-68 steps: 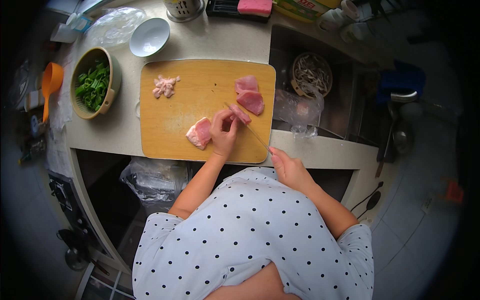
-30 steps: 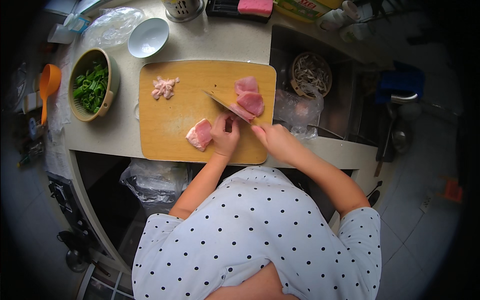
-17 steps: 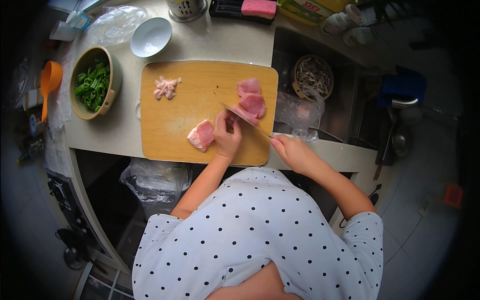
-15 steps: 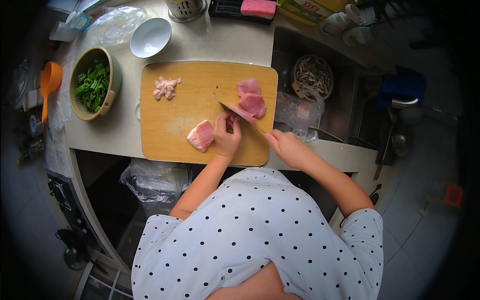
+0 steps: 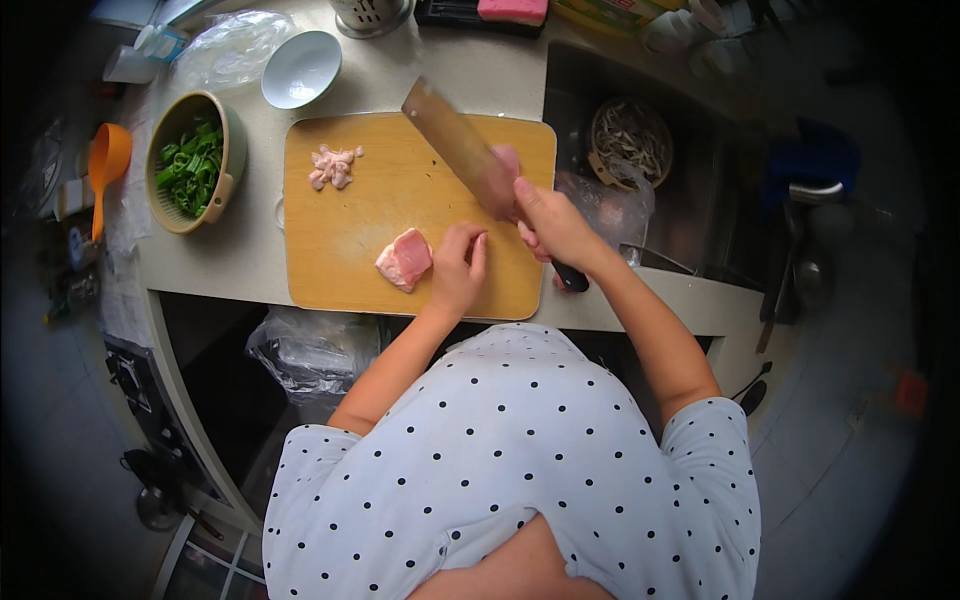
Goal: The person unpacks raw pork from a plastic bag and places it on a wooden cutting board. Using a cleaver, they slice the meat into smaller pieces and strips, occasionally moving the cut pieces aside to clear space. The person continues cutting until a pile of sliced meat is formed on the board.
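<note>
My right hand grips a cleaver, its broad blade tilted above the right side of the wooden cutting board. Pink meat slices show partly behind the blade, and more pink meat shows under my right hand. The cleaver's black handle end sticks out below that hand. My left hand rests low on the board with its fingers curled in; whatever may be inside them is hidden. Just left of it lies a chunk of raw meat with a pale fatty edge. Small pale trimmings sit at the board's upper left.
A colander of cut green peppers stands left of the board, a white bowl behind it. Crumpled clear plastic lies at the back left. The sink at right holds a basket of greyish strips and a plastic bag.
The cleaver has risen off the board and turned so its blade points to the upper left. My right hand has moved up over the slices. My left hand has shifted slightly, away from the blade.
</note>
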